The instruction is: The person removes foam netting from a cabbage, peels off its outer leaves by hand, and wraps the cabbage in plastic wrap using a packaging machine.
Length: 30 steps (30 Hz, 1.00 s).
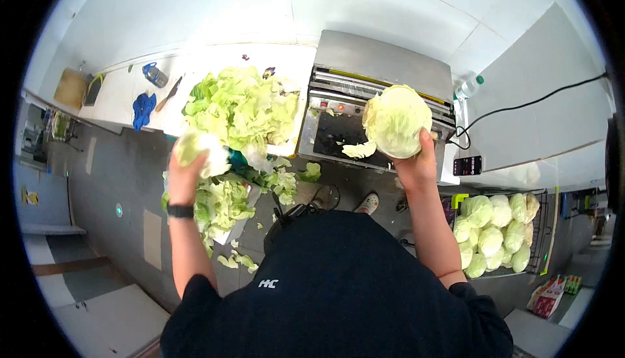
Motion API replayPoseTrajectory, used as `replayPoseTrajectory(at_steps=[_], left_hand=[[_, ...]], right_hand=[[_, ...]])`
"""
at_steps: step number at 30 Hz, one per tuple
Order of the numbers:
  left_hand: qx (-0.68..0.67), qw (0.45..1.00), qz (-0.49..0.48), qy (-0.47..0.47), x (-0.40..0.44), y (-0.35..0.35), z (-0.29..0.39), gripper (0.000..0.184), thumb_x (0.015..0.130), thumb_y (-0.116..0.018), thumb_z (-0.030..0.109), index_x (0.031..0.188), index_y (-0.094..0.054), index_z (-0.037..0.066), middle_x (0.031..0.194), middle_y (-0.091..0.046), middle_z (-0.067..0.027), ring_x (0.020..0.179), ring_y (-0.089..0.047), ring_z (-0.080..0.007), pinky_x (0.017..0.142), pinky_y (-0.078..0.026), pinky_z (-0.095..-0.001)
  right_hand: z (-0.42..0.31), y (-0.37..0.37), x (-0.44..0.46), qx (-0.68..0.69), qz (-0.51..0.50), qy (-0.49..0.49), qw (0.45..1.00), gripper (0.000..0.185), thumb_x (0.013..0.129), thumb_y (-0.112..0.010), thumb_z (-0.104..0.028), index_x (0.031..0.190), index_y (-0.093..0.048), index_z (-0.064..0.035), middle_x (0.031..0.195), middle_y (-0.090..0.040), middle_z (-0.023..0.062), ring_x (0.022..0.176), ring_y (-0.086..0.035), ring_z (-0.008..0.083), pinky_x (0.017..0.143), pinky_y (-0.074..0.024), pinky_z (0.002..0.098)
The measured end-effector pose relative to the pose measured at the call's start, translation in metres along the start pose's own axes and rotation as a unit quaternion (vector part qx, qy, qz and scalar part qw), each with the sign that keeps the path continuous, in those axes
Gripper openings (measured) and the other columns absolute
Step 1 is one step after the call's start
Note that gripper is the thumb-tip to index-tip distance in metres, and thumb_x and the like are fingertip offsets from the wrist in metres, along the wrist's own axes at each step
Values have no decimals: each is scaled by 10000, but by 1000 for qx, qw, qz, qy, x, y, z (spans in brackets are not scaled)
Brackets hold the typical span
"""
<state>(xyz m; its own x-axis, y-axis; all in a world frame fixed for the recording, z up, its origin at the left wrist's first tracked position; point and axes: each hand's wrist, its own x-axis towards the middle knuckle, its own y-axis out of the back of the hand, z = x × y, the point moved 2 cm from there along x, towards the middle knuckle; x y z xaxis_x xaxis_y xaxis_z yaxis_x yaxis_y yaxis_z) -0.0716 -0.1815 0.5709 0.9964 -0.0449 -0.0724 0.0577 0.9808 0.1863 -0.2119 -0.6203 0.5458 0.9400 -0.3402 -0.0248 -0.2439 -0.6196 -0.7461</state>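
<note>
A round, pale green cabbage (400, 120) rests in my right hand (418, 162), whose fingers grip its underside above the steel wrapping machine (384, 58). One loose leaf (359, 149) lies by the cabbage, over the machine's dark plate. My left hand (185, 177) is closed on pale cabbage leaves (200, 148), off the front edge of the white counter. Beyond that hand, a large heap of torn leaves (241, 107) covers the counter. Below it, more leaves (224, 205) fill a container whose shape is mostly hidden.
A knife (170, 94), a blue cloth (144, 110) and a jar (155, 75) lie on the left counter. At right are a phone (467, 166), a bottle (469, 87), a black cable (527, 100) and a crate of wrapped cabbages (491, 237). Leaves litter the floor.
</note>
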Motion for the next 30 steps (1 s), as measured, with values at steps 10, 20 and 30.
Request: replayPoseTrajectory(at_steps=[10,20,30], left_hand=[[66,966,-232,-96,-14,-101,-2,399,920,-653,59,1308,-565,35,1267,-632,-106,1172,-606,-218,1019,-490,-350],[142,861,-334,-357,-25,-306,2,566,780,-786,143,1288,-564,27,1335,-547,-158,1201,-559,-350,1014,-469,-406],[184,848,-366,-337,-13,-335,-25,510,728,-833,114,1137,-541,25,1132,-540,-107,1009,-575,-258,867,-504,-351]], right_hand=[[22,-13,-7,-131,98,78,983,797,839,-743,-152,1494,-288,-154,1434,-435,76,1335,-443,262,1106,-399,436],[63,52,-13,-154,234,59,958,823,857,-769,-118,1487,-241,-114,1412,-412,130,1276,-466,256,1024,-460,403],[68,89,-14,-227,245,27,942,781,875,-759,-158,1478,-267,-100,1409,-423,152,1281,-465,263,1033,-446,386]])
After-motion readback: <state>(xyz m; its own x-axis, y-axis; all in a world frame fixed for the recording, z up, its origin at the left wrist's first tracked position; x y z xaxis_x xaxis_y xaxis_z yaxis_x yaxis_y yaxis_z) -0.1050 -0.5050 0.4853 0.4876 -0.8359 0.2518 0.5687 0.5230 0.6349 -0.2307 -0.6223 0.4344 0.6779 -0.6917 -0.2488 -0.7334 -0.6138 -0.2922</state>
